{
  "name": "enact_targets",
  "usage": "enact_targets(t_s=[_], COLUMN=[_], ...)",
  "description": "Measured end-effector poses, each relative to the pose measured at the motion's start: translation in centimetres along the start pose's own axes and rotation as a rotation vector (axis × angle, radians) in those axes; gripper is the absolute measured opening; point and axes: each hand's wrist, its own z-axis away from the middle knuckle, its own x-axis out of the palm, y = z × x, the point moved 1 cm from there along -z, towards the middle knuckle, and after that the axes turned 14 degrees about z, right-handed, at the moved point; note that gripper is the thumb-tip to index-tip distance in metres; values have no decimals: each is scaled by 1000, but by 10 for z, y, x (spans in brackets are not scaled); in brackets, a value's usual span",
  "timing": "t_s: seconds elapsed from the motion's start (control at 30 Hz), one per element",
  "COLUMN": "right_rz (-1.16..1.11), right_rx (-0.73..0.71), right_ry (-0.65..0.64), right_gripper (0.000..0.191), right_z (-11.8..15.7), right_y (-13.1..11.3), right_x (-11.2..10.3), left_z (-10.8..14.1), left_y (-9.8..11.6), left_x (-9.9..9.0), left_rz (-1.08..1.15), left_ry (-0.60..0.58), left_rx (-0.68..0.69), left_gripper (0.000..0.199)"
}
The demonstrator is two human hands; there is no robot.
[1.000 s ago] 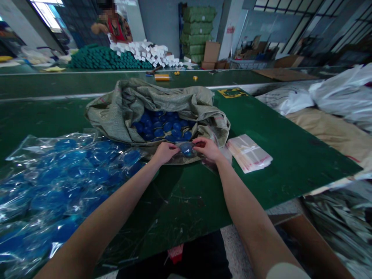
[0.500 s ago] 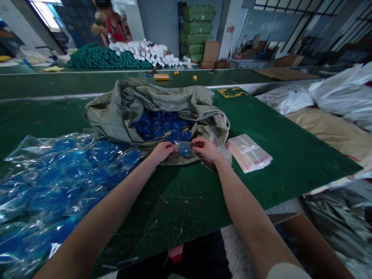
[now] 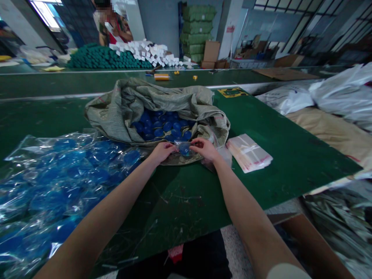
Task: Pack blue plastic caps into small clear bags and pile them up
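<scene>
My left hand (image 3: 162, 152) and right hand (image 3: 205, 150) are pinching a clear bag (image 3: 193, 149) from either side, with a blue disc (image 3: 184, 149) inside it, just over the rim of the woven sack (image 3: 116, 112). My worry is the slick film: if my pinch slips, the disc could drop among the loose discs (image 3: 162, 126), and pulling too hard could tear the bag.
</scene>
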Motion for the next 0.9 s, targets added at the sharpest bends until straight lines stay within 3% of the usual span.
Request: enact_targets(t_s=[0.17, 0.53, 0.9], right_rz=[46, -68, 16], right_rx=[-18, -5, -47], right_ry=[35, -34, -5], right_gripper=[40, 37, 33], right_z=[0, -1, -2], right_y=[0, 2, 5], right_x=[2, 1, 6], left_z=[0, 1, 1], left_y=[0, 5, 3], left_x=[0, 0, -1], left_rz=[13, 25, 54], left_ry=[9, 5, 3], left_rx=[-23, -72, -85], left_gripper=[20, 24, 20])
